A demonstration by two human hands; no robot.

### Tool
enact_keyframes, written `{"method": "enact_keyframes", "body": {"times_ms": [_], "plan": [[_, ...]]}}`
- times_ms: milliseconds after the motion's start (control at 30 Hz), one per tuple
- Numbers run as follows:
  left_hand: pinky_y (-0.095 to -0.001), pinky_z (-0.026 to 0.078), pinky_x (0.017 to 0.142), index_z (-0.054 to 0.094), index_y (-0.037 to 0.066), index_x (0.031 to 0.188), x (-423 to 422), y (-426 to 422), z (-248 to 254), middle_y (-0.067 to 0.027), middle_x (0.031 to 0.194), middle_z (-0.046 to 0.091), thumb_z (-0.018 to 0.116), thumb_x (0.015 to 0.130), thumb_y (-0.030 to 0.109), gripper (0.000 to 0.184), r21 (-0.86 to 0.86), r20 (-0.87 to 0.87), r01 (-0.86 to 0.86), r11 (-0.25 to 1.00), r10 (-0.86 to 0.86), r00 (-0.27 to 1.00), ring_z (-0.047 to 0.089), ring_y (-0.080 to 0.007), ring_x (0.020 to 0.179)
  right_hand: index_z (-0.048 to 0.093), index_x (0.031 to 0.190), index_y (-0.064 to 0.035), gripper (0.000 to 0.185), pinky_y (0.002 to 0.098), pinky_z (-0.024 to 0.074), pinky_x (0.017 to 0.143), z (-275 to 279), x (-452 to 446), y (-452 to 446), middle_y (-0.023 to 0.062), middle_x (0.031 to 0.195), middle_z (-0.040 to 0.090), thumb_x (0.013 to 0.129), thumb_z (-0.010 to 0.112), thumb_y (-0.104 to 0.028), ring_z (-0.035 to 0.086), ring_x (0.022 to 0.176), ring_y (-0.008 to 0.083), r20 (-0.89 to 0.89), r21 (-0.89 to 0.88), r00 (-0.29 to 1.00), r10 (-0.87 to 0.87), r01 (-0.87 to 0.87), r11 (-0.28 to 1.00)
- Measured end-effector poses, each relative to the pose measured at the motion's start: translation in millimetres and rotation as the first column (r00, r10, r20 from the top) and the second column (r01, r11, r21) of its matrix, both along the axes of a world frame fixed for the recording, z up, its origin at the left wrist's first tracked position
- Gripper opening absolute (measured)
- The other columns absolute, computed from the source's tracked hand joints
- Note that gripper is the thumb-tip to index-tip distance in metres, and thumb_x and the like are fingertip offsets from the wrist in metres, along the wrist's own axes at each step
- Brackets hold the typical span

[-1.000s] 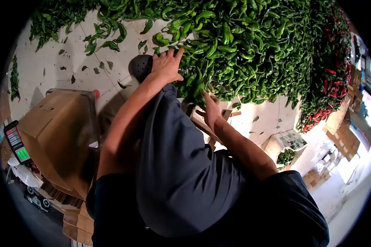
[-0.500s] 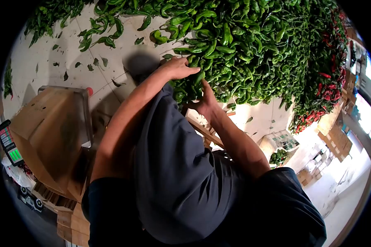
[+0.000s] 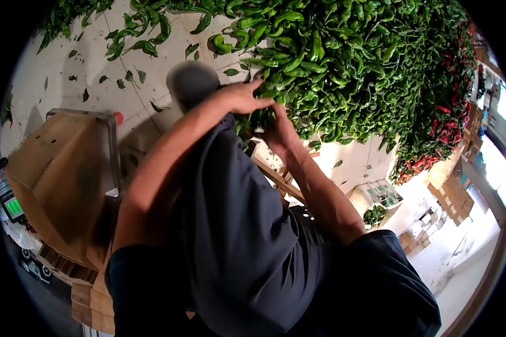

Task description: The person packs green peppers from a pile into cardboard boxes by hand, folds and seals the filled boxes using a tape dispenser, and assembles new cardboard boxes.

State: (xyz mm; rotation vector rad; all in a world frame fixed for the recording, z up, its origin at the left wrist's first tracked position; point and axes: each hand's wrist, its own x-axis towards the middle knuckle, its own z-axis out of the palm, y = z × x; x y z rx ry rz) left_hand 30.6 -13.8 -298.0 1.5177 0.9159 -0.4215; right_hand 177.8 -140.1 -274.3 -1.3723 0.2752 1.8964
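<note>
My left hand (image 3: 244, 98) reaches in from the left, bent over a bunch of green peppers (image 3: 260, 118) at the near edge of the pile. From the other side my right hand (image 3: 280, 133) curls around the same peppers, its fingertips close to my left thumb. Both hands are closed about the bunch; some fingers are hidden behind it. Just beyond them spreads a large heap of glossy green peppers (image 3: 337, 67). My knee in dark trousers (image 3: 236, 224) is right below the hands.
An open cardboard box (image 3: 56, 180) stands at left, beside a scale with a lit display (image 3: 11, 199). Loose leaves and several peppers lie on the tiled floor (image 3: 152, 84). Red peppers (image 3: 444, 132) edge the pile at right. A white container (image 3: 376, 194) with peppers sits lower right.
My hands have drawn closer together around the peppers, the right one moving slightly left and its fingers closing in. The view has shifted a little.
</note>
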Motion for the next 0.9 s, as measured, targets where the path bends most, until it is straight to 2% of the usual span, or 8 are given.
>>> {"method": "enact_keyframes", "body": {"times_ms": [100,167,333,533,567,633,767,900], "plan": [[-0.0538,0.042,0.106,0.019,0.016,0.160,-17,8,33,-0.0185,0.162,0.026,0.058,0.091,0.067,0.094,-0.495,-0.098,-0.438,0.750,0.453,0.886,0.033,-0.0345,0.145,0.036,0.137,-0.0206,0.048,0.0616,0.0513,0.085,15,-2,28,0.0103,0.134,0.051,0.096,0.063,-0.024,0.056,0.118,0.0305,0.065,0.045,0.997,0.034,-0.037,0.998],[-0.0637,0.038,0.104,0.015,0.021,0.161,-24,4,27,-0.0159,0.164,0.023,0.060,0.089,0.069,0.098,-0.476,-0.058,-0.480,0.737,0.518,0.853,0.034,-0.0380,0.144,0.037,0.138,-0.0215,0.055,0.0625,0.0522,0.086,23,-5,43,0.0101,0.133,0.053,0.093,0.068,-0.017,0.057,0.119,0.0313,0.180,0.051,0.975,0.131,-0.142,0.988],[-0.0346,0.044,0.105,0.036,0.018,0.155,-50,14,86,-0.0076,0.140,0.055,0.070,0.096,0.033,0.069,-0.510,0.378,-0.567,0.647,0.761,0.528,0.050,-0.0186,0.128,0.030,0.147,-0.0135,0.076,0.0412,0.0604,0.077,86,-12,98,0.0064,0.120,0.060,0.086,0.075,-0.011,0.064,0.102,0.0202,0.458,0.294,0.826,0.329,-0.490,0.821],[-0.0348,0.037,0.113,0.028,0.009,0.157,-110,62,205,-0.0077,0.150,0.044,0.063,0.100,0.016,0.067,-0.214,0.627,-0.685,0.697,0.635,0.451,0.043,-0.0178,0.135,0.033,0.145,-0.0040,0.080,0.0319,0.0498,0.095,177,-71,172,0.0090,0.124,0.059,0.080,0.080,-0.006,0.056,0.112,0.0142,0.575,0.653,0.805,0.149,-0.561,0.509],[-0.0350,0.037,0.113,0.027,0.009,0.157,-127,64,229,-0.0081,0.151,0.044,0.063,0.100,0.015,0.068,-0.132,0.639,-0.713,0.689,0.609,0.470,0.043,-0.0178,0.136,0.033,0.143,-0.0042,0.079,0.0313,0.0506,0.094,198,-88,183,0.0085,0.124,0.059,0.079,0.080,-0.003,0.057,0.111,0.0144,0.789,0.557,0.612,0.046,-0.745,0.366],[-0.0339,0.040,0.110,0.027,0.006,0.157,-165,62,273,-0.0091,0.150,0.046,0.064,0.099,0.018,0.069,-0.092,0.708,-0.747,0.658,0.571,0.416,0.047,-0.0167,0.133,0.033,0.142,-0.0050,0.076,0.0305,0.0511,0.095,240,-127,198,0.0087,0.125,0.059,0.081,0.078,-0.001,0.059,0.111,0.0150,0.586,0.670,0.782,0.210,-0.614,0.416],[-0.0330,0.040,0.110,0.034,0.005,0.154,-262,21,358,-0.0064,0.143,0.053,0.066,0.098,0.018,0.066,0.207,0.735,-0.892,0.402,0.538,0.413,0.048,-0.0153,0.131,0.030,0.140,-0.0035,0.074,0.0322,0.0529,0.096,307,-233,204,0.0110,0.126,0.059,0.083,0.076,0.001,0.061,0.112,0.0171,0.438,0.844,0.822,0.363,-0.516,0.149],[-0.0322,0.039,0.110,0.039,0.005,0.151,-340,-43,392,-0.0049,0.141,0.054,0.068,0.096,0.016,0.063,0.324,0.802,-0.941,0.095,0.499,0.327,0.050,-0.0142,0.128,0.027,0.144,-0.0070,0.080,0.0327,0.0527,0.096,351,-333,182,0.0116,0.128,0.057,0.082,0.077,0.000,0.060,0.114,0.0177,0.611,0.776,0.682,0.403,-0.617,-0.132]]}}
